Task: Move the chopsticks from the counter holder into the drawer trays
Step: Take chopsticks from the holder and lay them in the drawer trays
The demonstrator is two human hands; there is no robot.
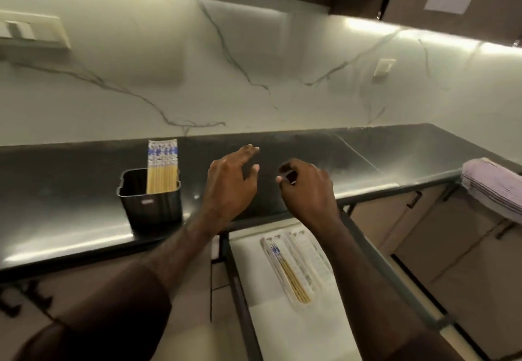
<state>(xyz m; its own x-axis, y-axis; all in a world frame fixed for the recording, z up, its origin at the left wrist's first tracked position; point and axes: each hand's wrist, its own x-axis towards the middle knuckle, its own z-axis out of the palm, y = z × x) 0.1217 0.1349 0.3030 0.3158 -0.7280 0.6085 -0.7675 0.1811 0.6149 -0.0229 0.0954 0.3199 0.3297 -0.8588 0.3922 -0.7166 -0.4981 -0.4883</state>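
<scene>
1. In the head view we take the dark holder (151,196) as our landmark; it stands on the black counter (70,219), near the front edge.
2. A bundle of chopsticks (162,167) stands upright inside the holder, leaning against its right wall, the blue-and-white patterned ends rising above the rim.
3. To the right of the holder we see the left hand (230,182) hovering above the counter, fingers spread and relaxed, grasping nothing.
4. Further right of the holder, the right hand (306,188) hangs over the counter edge with its fingers loosely curled; we see nothing held in it.
5. Below and right of the holder, the drawer (282,324) is pulled open, and two pale trays lie in it side by side.
6. The left tray (269,250), nearer the holder, carries a few chopsticks (288,271) lying lengthwise; the right tray (313,256) just beside it shows none.
7. Far right of the holder, a folded purple cloth (493,185) rests at the counter's end.
</scene>
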